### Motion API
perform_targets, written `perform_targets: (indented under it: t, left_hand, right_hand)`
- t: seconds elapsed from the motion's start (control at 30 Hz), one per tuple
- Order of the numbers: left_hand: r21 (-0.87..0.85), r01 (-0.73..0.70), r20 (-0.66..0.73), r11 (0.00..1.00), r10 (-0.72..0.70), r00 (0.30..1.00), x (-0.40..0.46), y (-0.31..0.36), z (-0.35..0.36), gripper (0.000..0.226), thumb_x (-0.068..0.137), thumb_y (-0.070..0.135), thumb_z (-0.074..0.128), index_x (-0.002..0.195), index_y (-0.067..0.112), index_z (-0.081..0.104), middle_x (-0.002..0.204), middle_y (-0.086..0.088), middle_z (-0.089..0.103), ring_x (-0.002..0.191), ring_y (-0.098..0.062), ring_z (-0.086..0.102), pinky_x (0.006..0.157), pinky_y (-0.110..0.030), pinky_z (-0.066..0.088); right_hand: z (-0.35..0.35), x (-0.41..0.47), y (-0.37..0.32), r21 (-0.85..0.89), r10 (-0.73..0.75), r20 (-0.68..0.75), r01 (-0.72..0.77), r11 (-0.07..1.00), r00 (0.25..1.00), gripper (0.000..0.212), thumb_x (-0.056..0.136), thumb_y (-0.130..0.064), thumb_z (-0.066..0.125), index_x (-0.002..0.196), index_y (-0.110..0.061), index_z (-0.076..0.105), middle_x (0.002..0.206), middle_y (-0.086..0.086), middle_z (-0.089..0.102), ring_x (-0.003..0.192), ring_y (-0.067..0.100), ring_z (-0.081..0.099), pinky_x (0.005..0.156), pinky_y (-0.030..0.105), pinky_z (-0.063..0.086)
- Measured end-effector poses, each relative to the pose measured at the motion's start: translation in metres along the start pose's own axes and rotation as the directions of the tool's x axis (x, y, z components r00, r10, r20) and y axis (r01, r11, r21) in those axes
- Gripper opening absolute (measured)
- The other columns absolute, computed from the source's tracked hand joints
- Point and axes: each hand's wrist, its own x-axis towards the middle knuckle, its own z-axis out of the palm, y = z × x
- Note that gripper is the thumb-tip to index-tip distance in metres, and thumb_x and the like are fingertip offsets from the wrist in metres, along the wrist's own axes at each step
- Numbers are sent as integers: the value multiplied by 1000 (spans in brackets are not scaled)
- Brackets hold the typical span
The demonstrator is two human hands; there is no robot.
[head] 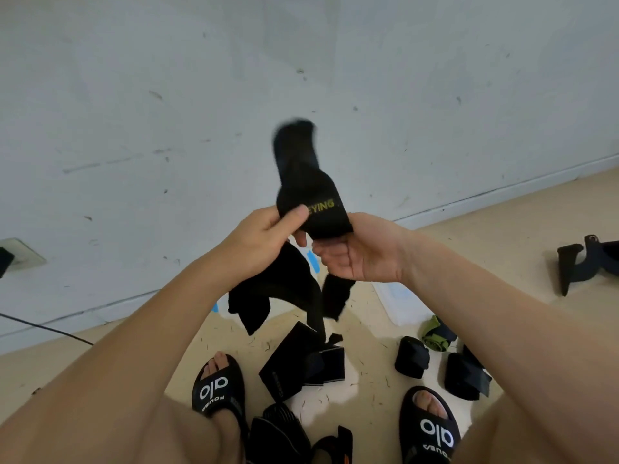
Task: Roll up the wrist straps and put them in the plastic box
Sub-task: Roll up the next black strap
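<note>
Black strap (313, 202) is up in both our hands | left hand (264, 239) pinches it with thumb, right hand (355, 252) curls under it | we should roll tight, keep edges even | box (402, 306) sits below, near our feet.

A wrist strap (311, 199) is held up between both hands (264, 236), above the floor (502, 209). Below it, more straps (303, 366) lie between the two slippers (217, 385). The plastic box (402, 303) sits right of them, rolled straps (412, 357) before it.
</note>
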Motion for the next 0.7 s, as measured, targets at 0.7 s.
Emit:
perform_targets:
  t: [0.7]
  left_hand:
    - [-60, 185, 212, 981, -169, 963, -5, 5, -8, 57, 103, 64, 35, 80, 22, 66, 91, 8, 67, 73, -8, 58, 80, -29, 42]
  right_hand:
    - [5, -16, -2, -296, -534, -70, 494, 817, 842, 22, 103, -20, 60, 120, -11, 71, 113, 15, 77, 105, 29, 75, 86, 34, 61]
